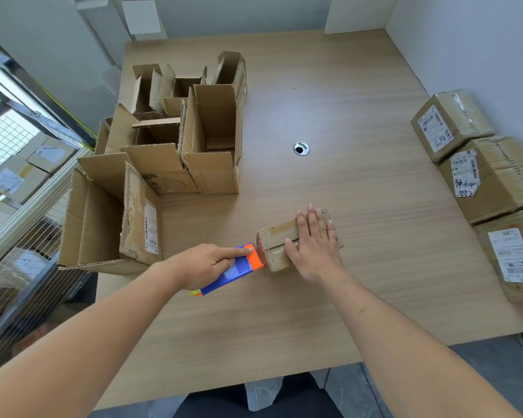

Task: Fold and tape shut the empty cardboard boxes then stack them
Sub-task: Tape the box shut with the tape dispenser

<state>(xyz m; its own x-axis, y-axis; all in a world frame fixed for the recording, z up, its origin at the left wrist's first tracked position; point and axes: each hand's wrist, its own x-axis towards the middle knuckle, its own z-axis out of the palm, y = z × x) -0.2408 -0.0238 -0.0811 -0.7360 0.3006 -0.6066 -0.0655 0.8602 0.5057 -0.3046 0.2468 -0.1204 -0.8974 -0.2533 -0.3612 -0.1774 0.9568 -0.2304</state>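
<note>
A small cardboard box (277,235) lies near the middle of the wooden table (360,182) with its top flaps folded down. My right hand (316,245) presses flat on those flaps, fingers straight. My left hand (207,263) grips a blue and orange tape dispenser (239,268), index finger stretched along its top. The dispenser's orange end touches the box's left end. Several open empty boxes (209,137) stand at the left of the table.
Three taped boxes with shipping labels (453,122) sit in a row along the right edge by the wall. A round cable hole (301,148) is in the table's middle. A wire rack with more boxes (21,176) stands to the left.
</note>
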